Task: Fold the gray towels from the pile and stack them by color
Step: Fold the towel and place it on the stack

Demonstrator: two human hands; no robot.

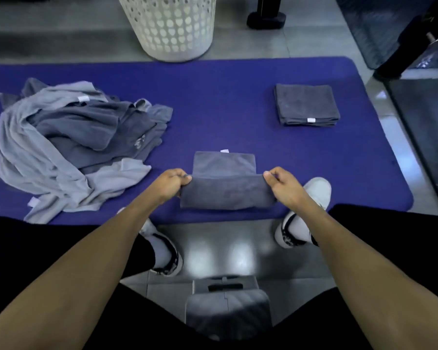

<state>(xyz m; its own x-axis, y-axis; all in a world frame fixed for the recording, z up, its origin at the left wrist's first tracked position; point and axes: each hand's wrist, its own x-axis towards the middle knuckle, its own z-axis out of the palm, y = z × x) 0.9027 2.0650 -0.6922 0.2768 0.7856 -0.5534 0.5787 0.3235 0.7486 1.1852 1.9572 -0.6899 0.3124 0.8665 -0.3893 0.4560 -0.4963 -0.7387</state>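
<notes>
A dark gray towel (226,190) on the blue mat (213,102) is pinched at both corners by the left hand (171,184) and right hand (283,185). Unevenly carried corners would likely skew the fold and misalign its edges.

1 dark gray towel (225,183) mid-fold, 1 pile (71,147) of loose towels too tangled to count, 1 folded stack (306,104), 1 blue mat (225,97), 1 white basket (170,24), 2 shoes.
</notes>
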